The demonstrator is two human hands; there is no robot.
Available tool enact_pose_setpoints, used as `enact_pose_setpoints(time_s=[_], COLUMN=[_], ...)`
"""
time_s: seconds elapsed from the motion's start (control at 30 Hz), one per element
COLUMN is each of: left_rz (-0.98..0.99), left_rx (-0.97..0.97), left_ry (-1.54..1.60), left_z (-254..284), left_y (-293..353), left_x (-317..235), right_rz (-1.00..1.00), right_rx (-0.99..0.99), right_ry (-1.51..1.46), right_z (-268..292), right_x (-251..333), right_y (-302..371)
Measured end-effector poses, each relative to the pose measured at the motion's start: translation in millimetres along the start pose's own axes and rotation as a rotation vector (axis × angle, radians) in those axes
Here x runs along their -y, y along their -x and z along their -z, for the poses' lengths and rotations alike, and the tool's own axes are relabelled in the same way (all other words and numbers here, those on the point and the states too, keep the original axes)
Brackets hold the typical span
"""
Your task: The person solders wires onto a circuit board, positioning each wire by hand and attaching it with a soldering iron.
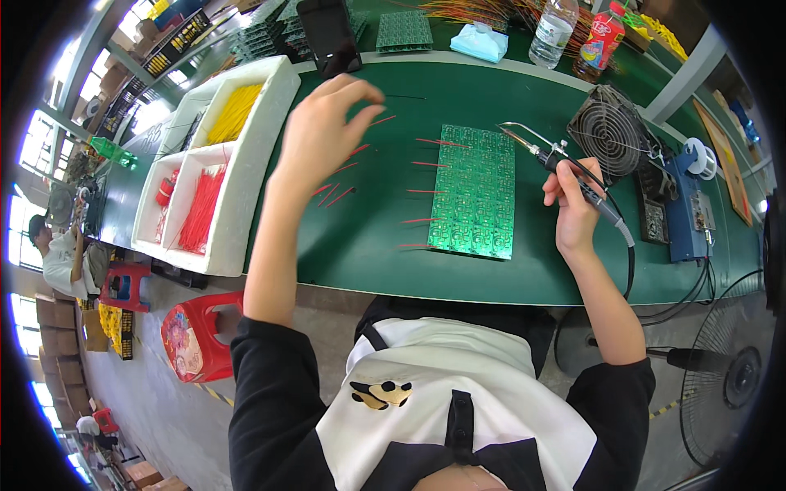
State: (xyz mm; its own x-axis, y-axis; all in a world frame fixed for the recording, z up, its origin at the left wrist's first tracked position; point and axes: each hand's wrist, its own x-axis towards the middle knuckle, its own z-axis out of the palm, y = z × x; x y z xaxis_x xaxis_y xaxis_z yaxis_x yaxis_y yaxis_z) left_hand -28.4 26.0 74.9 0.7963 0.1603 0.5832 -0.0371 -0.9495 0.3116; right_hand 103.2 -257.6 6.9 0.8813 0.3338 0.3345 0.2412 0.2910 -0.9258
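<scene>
My left hand (327,123) is over the left part of the green mat, fingers curved and thumb apart from them, with nothing visible between. A red wire (383,120) shows just beyond its thumb. Several more short red wires (332,193) lie scattered below it. In my right hand (575,204) is a soldering iron (588,190), with a thin curved metal guide tube alongside its tip. That tip points left over the upper right corner of a green circuit board panel (475,192). Several red wires (423,191) stick out from the panel's left edge.
At left stands a white foam box (256,168) with yellow and red wires in compartments. A black fan (607,131) and a blue soldering station (688,204) with a solder spool are at right. Behind are a phone (330,37), stacked boards (404,31) and two bottles (554,33).
</scene>
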Motion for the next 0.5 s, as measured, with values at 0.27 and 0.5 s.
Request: enact_pose_setpoints(time_s=[0.27,0.5], left_rz=[0.120,0.008], left_rx=[0.213,0.200], left_ry=[-0.293,-0.374], left_z=[1.1,-12.6], left_y=[56.0,53.7], left_x=[27.0,35.5], right_rz=[-0.018,-0.037], right_rx=[0.021,0.043], right_ry=[-0.042,-0.010], right_z=[-4.2,0.7], right_x=[4.4,6.3], right_y=[2.0,5.4])
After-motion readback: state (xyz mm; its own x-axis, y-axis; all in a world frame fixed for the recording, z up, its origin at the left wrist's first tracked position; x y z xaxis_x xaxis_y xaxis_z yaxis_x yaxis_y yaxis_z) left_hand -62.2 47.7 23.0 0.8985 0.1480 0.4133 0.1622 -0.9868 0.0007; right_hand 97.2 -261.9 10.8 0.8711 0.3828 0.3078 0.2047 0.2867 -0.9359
